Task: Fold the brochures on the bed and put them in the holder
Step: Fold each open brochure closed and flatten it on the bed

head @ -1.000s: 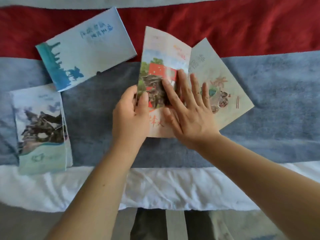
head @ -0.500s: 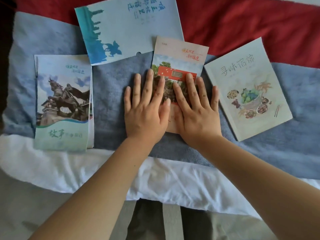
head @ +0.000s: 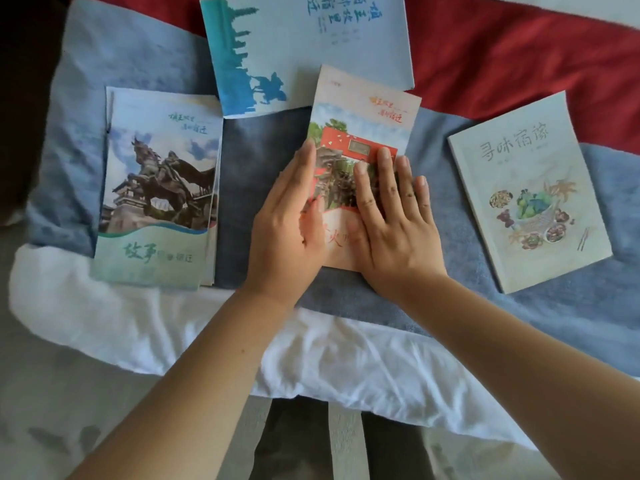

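Note:
A folded brochure with a red building picture (head: 367, 123) lies flat on the blue blanket in the middle. My right hand (head: 391, 223) presses flat on its lower right part, fingers spread. My left hand (head: 287, 220) rests along its left edge, tilted on its side with fingers together. A folded brochure with a horse statue (head: 159, 188) lies to the left. A pale blue folder-like holder with a dark blue silhouette (head: 304, 46) lies at the top. A pale booklet with food drawings (head: 526, 188) lies to the right.
The blue blanket (head: 256, 140) covers the bed over a red cover (head: 512, 57). A white sheet (head: 173, 327) hangs over the near edge. Below it are grey floor and my legs.
The red brochure has been closed and pressed flat. My left hand has since turned from flat onto its side at the left edge, and the view has moved closer.

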### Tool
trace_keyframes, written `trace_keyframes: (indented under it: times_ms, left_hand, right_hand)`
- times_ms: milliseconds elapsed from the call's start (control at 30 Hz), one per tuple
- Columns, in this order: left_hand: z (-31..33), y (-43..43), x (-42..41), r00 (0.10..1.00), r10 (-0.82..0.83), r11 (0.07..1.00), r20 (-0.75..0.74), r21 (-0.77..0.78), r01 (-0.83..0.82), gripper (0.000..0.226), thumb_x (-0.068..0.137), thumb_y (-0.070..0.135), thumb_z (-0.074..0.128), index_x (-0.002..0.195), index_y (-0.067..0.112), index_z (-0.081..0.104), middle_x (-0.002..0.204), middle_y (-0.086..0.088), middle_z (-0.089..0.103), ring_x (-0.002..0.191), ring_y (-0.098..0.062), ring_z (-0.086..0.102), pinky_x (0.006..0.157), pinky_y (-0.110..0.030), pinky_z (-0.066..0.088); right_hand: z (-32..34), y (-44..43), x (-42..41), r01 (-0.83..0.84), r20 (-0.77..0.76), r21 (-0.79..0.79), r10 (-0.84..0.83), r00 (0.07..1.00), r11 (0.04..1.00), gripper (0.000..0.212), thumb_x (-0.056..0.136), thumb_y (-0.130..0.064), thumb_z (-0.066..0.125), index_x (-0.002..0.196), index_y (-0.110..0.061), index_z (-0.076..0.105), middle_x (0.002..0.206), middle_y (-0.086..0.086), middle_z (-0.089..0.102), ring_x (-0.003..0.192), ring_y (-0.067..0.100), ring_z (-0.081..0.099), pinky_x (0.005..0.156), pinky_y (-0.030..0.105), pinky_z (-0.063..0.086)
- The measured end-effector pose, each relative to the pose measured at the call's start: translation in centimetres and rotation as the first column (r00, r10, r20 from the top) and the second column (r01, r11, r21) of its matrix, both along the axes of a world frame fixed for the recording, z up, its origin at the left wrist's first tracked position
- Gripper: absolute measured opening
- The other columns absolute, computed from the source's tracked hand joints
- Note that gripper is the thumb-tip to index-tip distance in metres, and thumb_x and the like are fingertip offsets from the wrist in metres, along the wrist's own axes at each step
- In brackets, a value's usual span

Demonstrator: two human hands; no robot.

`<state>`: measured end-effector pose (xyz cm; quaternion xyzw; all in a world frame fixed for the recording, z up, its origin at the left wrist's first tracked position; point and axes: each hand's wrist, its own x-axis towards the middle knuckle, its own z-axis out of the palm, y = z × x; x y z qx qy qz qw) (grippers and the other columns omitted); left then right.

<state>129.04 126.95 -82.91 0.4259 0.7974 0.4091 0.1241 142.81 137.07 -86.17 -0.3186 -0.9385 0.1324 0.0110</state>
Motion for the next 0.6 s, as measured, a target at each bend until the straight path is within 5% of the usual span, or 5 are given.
trace_keyframes:
  times_ms: [100, 333, 600]
  left_hand:
    - [1.0, -2.6, -2.3, 0.995, 0.021, 1.000, -0.097, 0.012, -0.020, 0.045, 0.096, -0.015, 0.054, 0.141, -0.010, 0.052, 0.147, -0.023, 0.053, 0.139, -0.032, 0.052, 0.117, -0.045, 0.042]
    - [1.9, -9.9, -9.7, 0.957, 0.042, 0.996, -0.287, -0.059, -0.061, 0.043, 0.099, -0.013, 0.051, 0.142, -0.008, 0.052, 0.147, -0.020, 0.053, 0.141, -0.030, 0.050, 0.117, -0.045, 0.042]
    - [0.6, -14.5, -13.7, 0.966, 0.080, 0.960, -0.245, -0.241, -0.140, 0.043, 0.106, -0.003, 0.044, 0.148, 0.000, 0.049, 0.156, -0.014, 0.047, 0.151, -0.031, 0.035, 0.125, -0.048, 0.028]
  right_hand:
    - [0.5, -2.0, -3.2, -0.061, -0.032, -0.037, 0.059, 0.998, 0.997, 0.061, 0.109, -0.046, 0.027, 0.165, -0.026, 0.010, 0.172, 0.018, 0.007, 0.159, 0.037, 0.005, 0.128, 0.048, 0.001]
    - [1.2, -8.5, -11.2, -0.268, -0.090, -0.053, 0.263, 0.961, 0.962, 0.065, 0.105, -0.046, 0.042, 0.164, -0.023, 0.025, 0.170, 0.021, 0.011, 0.158, 0.036, 0.014, 0.128, 0.049, 0.010]
    - [1.2, -12.0, -15.6, -0.347, -0.027, -0.085, 0.346, 0.938, 0.934, 0.064, 0.105, -0.044, 0.035, 0.164, -0.023, 0.025, 0.172, 0.014, 0.012, 0.159, 0.031, 0.012, 0.128, 0.046, 0.004]
